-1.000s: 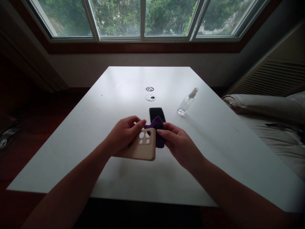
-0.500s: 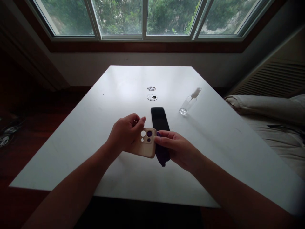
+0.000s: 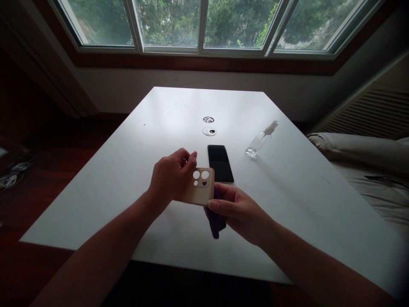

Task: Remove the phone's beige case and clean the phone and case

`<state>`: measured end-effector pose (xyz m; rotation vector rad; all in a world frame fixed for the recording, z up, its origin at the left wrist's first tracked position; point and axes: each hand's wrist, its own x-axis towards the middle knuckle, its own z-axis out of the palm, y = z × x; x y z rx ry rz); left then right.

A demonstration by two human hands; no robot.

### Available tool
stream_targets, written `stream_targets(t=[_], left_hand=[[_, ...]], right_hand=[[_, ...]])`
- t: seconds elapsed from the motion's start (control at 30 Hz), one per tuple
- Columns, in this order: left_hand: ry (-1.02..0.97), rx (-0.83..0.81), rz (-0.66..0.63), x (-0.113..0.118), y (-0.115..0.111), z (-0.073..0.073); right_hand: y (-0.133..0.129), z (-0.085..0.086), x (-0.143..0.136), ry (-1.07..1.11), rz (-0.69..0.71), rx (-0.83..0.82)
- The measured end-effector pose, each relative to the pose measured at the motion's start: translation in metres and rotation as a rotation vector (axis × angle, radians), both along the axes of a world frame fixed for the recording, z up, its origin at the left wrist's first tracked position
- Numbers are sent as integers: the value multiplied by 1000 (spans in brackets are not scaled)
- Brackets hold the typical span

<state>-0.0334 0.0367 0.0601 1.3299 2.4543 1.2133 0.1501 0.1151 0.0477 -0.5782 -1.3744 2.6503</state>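
A beige phone case (image 3: 198,197) with round camera cutouts is held above the table, its left part wrapped by my left hand (image 3: 171,175). My right hand (image 3: 241,209) is closed on a dark purple cloth (image 3: 217,224), with the thumb on the front of the case near its lower right corner. Part of the cloth lies behind the case and shows through one cutout; the rest hangs below. Just beyond my hands a black-screened phone (image 3: 220,162) lies flat on the table.
The white table (image 3: 111,192) has two round cable openings, the nearer one (image 3: 209,131) with a metallic cover. A clear spray bottle (image 3: 260,140) lies right of the phone. A beige cushioned seat (image 3: 361,170) stands to the right, and windows (image 3: 172,25) are ahead.
My right hand and the cloth have slid down along the case's right edge. More cutouts now show white, and more of the phone is uncovered. The whole view has shifted slightly.
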Motion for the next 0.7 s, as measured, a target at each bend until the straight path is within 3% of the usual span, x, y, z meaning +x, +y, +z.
stream_targets(t=[0.17,0.27,0.37,0.5,0.7], left_hand=[[8,7,-64,-4,-3,3],[-258,-64,-259,-4,-4,6],[-513,-123,-383,-1,-3,7],[-661,-64,-316,4,0,2],[-683,-40,-266,14,5,-10]], right_hand=[[10,1,-5,13,-224,-45],[18,1,-5,48,-276,-68],[23,1,-2,80,-223,-51],[23,0,-1,106,-187,28],[16,-3,-3,104,-308,86]])
